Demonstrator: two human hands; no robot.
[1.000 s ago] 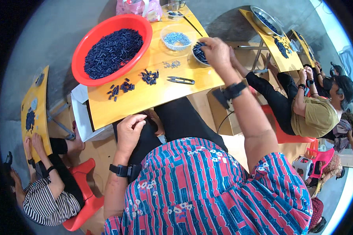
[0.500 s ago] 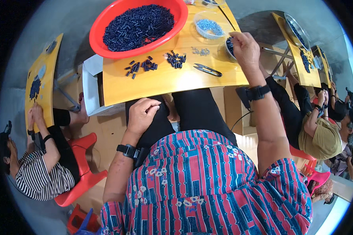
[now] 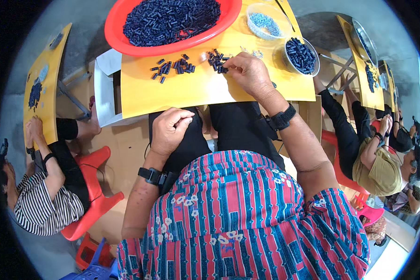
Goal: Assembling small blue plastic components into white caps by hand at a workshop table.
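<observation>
My right hand (image 3: 251, 75) is over the table, its thumb and fingers pinched at the right edge of a small heap of short dark-blue tubes (image 3: 215, 59). Whether a tube is between those fingertips cannot be made out. Above my lap, off the table's front edge, my left hand (image 3: 169, 130) is closed, thumb against forefinger; anything held there is too small to see. A looser group of dark-blue tubes (image 3: 165, 69) lies left of the heap. To the right, a clear round tub (image 3: 316, 65) holds more of them. My right hand covers most of the thread snips.
A large red basin (image 3: 233, 14) full of dark tubes stands at the back of the yellow table (image 3: 144, 100). Beside it is a clear tub (image 3: 284, 32) of light-blue bits. Tiny pale bits (image 3: 256, 53) lie behind my right hand. Other people sit at tables on both sides.
My right hand has moved left from the clear tub to the heap of dark tubes, uncovering the tub and hiding most of the snips. The left hand stays above my lap. The view has shifted slightly.
</observation>
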